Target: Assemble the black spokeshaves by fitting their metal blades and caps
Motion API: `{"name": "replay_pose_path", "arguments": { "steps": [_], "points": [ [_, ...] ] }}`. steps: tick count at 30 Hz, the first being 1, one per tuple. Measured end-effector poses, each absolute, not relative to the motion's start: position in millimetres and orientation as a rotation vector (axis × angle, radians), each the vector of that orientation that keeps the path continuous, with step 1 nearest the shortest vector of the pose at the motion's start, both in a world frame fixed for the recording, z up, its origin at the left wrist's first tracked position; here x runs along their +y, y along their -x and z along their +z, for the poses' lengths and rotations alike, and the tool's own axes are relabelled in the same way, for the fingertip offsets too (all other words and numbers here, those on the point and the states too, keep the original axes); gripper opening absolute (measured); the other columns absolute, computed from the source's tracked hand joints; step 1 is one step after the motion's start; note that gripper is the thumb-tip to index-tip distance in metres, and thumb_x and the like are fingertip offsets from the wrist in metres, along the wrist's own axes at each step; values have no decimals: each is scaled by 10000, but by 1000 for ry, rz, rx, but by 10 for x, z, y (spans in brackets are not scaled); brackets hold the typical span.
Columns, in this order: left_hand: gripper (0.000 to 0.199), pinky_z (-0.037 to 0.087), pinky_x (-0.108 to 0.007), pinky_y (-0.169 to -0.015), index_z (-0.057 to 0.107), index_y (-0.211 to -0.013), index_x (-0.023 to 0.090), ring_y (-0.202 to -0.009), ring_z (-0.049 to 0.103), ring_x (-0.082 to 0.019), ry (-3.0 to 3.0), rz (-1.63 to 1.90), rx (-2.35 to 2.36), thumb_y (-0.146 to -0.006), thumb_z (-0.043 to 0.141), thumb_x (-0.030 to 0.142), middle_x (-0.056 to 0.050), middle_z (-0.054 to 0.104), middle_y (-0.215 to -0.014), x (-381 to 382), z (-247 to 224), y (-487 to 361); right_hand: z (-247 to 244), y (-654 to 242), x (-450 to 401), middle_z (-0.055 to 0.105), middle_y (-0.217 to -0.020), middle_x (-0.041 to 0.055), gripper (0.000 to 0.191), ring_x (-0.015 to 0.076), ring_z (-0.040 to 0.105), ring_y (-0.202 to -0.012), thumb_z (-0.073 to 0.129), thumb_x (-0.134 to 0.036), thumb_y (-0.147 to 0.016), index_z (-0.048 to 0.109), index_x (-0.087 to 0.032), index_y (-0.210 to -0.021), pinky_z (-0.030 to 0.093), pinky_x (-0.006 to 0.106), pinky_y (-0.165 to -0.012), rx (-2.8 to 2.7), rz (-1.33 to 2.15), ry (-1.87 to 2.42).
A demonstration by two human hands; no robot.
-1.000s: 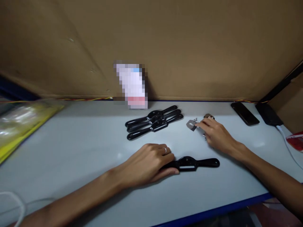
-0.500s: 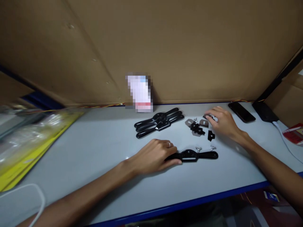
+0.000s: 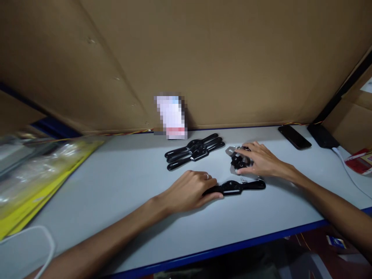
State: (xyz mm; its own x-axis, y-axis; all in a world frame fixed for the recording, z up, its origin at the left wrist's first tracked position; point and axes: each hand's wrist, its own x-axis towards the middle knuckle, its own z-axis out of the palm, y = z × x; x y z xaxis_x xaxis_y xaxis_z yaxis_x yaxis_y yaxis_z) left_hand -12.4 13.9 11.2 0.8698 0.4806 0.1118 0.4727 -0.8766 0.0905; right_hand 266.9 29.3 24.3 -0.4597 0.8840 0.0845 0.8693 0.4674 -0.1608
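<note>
My left hand (image 3: 193, 192) is wrapped round the left handle of a black two-handled tool frame (image 3: 231, 186) lying on the table. Over a pile of small metal plates and black pieces (image 3: 236, 162) is my right hand (image 3: 258, 159), its fingers spread and its thumb apart, touching or just above them; part of the pile is hidden beneath it. Small silver wing screws (image 3: 243, 180) lie between the pile and the held frame. Further back on the left, several similar black tool frames (image 3: 197, 150) lie stacked side by side.
A phone (image 3: 295, 137) and a black device with a white cable (image 3: 322, 136) lie at the back right. A blurred-out upright item (image 3: 173, 116) leans on the cardboard wall. Plastic bags (image 3: 37, 170) on yellow sheets cover the left side; a red packet (image 3: 359, 162) sits far right.
My right hand has moved left and toward me, from the pile's right edge to over it, and its fingers have spread. My left hand stays on the tool frame.
</note>
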Motion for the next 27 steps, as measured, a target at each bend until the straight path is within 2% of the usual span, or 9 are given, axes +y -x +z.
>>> {"name": "replay_pose_path", "arguments": {
  "steps": [3,6,9,12,17,23,27],
  "points": [
    [568,262,-293,-539,621,-768,173,-552,522,-139,-2985,204,752,-1036,324,577,-18,592,-644,141,122,121,304,-2623,231,557,-1373,131,631,353,486,-1235,733,-576,-795,623,-257,-1328,419,508,-1003,-2583,229,1536],
    [567,260,-296,-536,623,-770,173,-548,520,-136,-2989,203,776,-1035,327,578,-21,600,-649,145,118,123,339,-2666,257,626,-1237,106,421,301,539,-1160,724,-409,-847,675,-242,-1230,454,433,-956,-2538,287,1565],
    [571,257,-300,-531,630,-767,172,-550,518,-139,-3001,225,843,-1037,327,574,-26,598,-647,146,98,124,342,-2757,323,670,-1118,98,275,278,576,-1083,646,-261,-900,691,-220,-1168,470,399,-881,-2477,147,1619],
    [578,236,-304,-521,640,-761,172,-537,511,-149,-3006,265,975,-1034,331,578,-35,594,-634,143,72,118,339,-2809,361,700,-1041,100,185,285,582,-1029,579,-219,-933,719,-195,-1052,465,392,-802,-2410,-62,1648],
    [599,212,-302,-514,637,-728,167,-495,476,-140,-2992,307,1083,-1036,321,573,-34,570,-594,153,49,128,362,-2776,330,714,-947,74,196,261,586,-955,536,-225,-960,725,-217,-907,444,378,-757,-2359,-113,1561],
    [576,276,-293,-547,619,-740,169,-573,528,-137,-3014,201,713,-1031,344,582,-17,577,-638,182,97,167,360,-2767,313,720,-926,74,218,259,593,-944,535,-224,-959,732,-210,-866,437,370,-723,-2304,-105,1529],
    [580,278,-301,-544,610,-727,171,-574,535,-139,-3020,207,714,-1031,338,582,-13,567,-631,176,124,161,342,-2786,322,716,-902,65,209,243,595,-913,539,-201,-951,733,-206,-874,429,358,-711,-2352,-97,1516]
  ]
}}
